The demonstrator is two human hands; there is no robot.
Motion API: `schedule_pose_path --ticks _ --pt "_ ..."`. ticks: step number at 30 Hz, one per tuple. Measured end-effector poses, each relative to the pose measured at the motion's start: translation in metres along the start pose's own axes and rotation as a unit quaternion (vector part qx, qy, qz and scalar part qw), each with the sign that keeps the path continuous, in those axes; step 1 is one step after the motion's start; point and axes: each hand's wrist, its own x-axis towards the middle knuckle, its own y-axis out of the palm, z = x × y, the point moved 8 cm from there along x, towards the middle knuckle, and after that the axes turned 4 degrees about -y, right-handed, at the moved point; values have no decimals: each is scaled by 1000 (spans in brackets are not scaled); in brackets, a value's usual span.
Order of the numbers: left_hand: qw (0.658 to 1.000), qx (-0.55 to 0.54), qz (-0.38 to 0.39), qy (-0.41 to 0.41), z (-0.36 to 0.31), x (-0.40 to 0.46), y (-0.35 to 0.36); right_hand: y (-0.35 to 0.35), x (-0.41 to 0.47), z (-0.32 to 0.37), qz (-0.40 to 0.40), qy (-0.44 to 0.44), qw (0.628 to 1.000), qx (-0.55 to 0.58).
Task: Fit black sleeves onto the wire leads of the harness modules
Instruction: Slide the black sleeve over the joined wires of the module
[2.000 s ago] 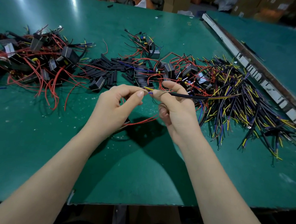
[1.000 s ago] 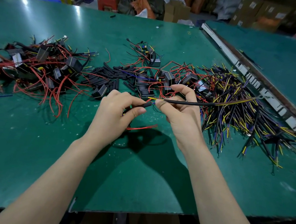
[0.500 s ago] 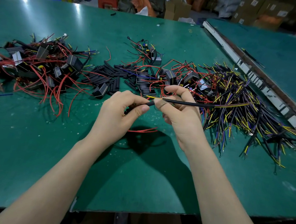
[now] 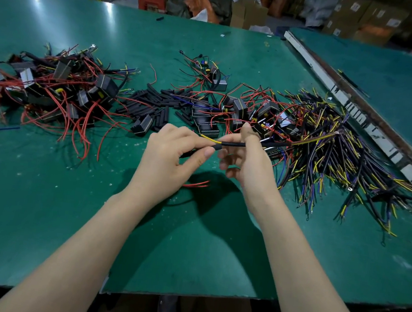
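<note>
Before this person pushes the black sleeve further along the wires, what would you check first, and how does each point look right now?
1. Black sleeve held: ok, the right hand pinches it.
2. Leads entered: ok, a yellow wire runs into the sleeve's left end.
3. Left hand steadies the wires: ok, its fingers pinch at the sleeve's mouth.
4. All leads inside the sleeve: cannot tell, the fingers cover the joint.
5. Module on this harness free of the pile: cannot tell, it is hidden behind the hands.
6. Spare sleeves within reach: ok, a pile lies on the table just beyond the hands.
</note>
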Motion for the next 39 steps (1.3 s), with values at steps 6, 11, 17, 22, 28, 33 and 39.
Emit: schedule_pose_path --ticks 6,11,17,22,28,33,39 --pt "991 -63 -71 -92 17 2 -17 -12 4 0 -36 11 997 62" --pt "969 -84 133 -188 48 -1 10 -18 5 3 -46 -13 997 68" --pt "971 -129 133 -150 44 -1 7 -13 3 10 -13 -70 997 27" --pt "990 -82 64 -93 33 4 0 -8 -3 20 4 -164 984 -64" --pt "998 -54 3 -37 15 5 -6 2 -15 37 43 -272 950 -149" --pt "998 -40 28 -26 12 6 -4 3 -14 36 35 -268 953 -136" --pt "995 -31 67 -67 30 4 -3 -12 -9 31 -31 -216 972 -85"
